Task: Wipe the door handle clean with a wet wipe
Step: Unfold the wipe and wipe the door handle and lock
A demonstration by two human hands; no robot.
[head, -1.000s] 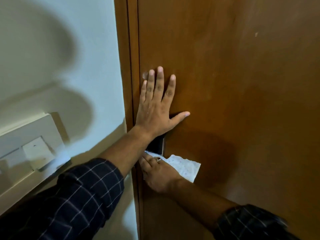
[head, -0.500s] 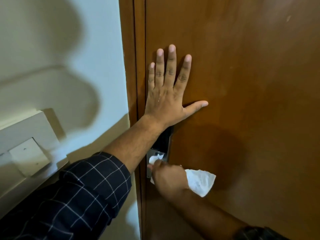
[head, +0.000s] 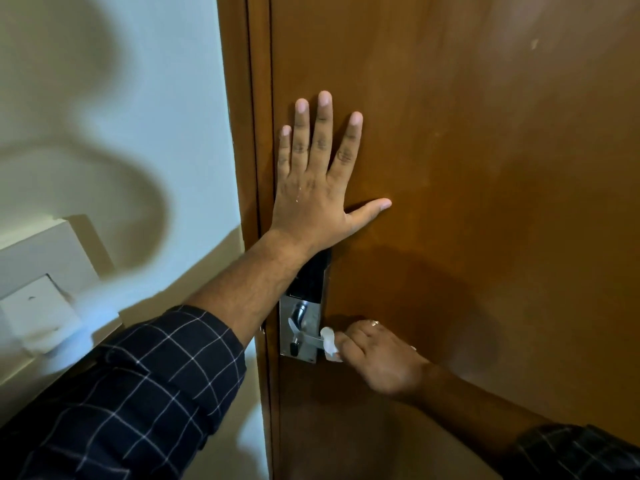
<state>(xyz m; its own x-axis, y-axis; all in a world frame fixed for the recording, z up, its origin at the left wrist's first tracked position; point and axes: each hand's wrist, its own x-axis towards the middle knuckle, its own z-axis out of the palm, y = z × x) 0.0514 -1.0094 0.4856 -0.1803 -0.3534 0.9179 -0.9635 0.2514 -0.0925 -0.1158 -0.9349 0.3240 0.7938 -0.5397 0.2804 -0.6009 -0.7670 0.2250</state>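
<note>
Head view showed the left hand (head: 311,199) spread flat on the door (head: 485,168), probably to steady it, while below it the right hand (head: 377,358) was closed around the wipe (head: 328,342) on the handle (head: 310,339).

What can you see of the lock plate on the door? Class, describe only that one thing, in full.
The lock plate is a tall, narrow fitting near the wooden door's left edge. Its upper part is a glossy black panel, half hidden by the left forearm; its lower part is shiny silver metal. A slim silver lever handle projects rightward from it. The right hand presses a bunched white wet wipe around the handle's end.
</note>
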